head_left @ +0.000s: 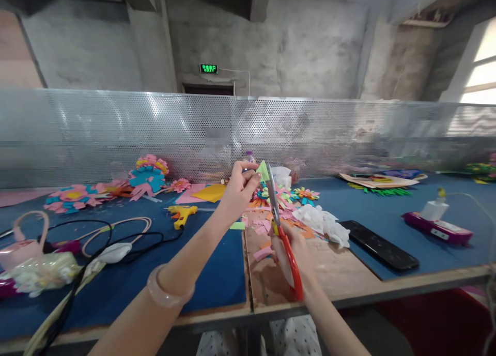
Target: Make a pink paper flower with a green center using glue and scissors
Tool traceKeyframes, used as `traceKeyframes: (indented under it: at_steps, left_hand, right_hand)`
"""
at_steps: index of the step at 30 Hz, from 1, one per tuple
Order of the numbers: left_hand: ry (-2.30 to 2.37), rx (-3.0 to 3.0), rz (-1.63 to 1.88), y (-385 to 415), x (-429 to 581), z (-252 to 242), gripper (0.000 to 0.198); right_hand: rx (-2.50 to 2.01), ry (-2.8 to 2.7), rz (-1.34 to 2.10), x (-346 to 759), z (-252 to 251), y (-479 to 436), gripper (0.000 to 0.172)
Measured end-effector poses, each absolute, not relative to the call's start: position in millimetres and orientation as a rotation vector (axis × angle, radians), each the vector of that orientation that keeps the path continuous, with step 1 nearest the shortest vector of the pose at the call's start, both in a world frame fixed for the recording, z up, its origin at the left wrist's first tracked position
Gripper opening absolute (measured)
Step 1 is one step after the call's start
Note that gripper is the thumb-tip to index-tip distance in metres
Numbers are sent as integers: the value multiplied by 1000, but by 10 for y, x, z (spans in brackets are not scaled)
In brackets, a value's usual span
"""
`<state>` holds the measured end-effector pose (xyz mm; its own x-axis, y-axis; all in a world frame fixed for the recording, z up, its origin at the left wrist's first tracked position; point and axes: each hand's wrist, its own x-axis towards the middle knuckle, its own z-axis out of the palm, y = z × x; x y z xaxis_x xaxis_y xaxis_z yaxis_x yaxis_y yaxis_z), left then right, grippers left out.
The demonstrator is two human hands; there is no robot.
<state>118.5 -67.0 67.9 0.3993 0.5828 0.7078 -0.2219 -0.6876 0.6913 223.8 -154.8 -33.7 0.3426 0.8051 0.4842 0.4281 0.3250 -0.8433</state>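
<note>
My left hand (241, 185) pinches a small piece of light green paper (263, 171) above the table's middle seam. In my right hand (291, 247) is a pair of scissors (287, 242) with red handles, blades pointing up. The blades stand right beside the green paper's right edge; whether they touch it I cannot tell. Beneath my hands, pink and orange paper scraps (263, 227) lie scattered on the bare brown board. A green paper strip (237, 226) rests on the blue surface below my left wrist.
A yellow glue gun (181, 215) lies left, its black cable near a power strip. Paper flowers (147, 180) stand behind it. Crumpled white tissue (323, 222), a black phone (380, 245) and a purple power strip (437, 228) lie right. A perforated metal screen (116, 134) borders the back.
</note>
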Motion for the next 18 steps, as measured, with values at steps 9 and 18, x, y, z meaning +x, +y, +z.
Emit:
traceKeyframes:
  at_steps: [9,18]
  left_hand:
    - [260,1972,1378,-779,1199,659,11]
    - [272,2009,1337,-796,1194,644,9]
  right_hand:
    - [-1283,-1287,383,2243,-343,-1577,11]
    - [-1228,-1259,315,2241,-367,-1573,11]
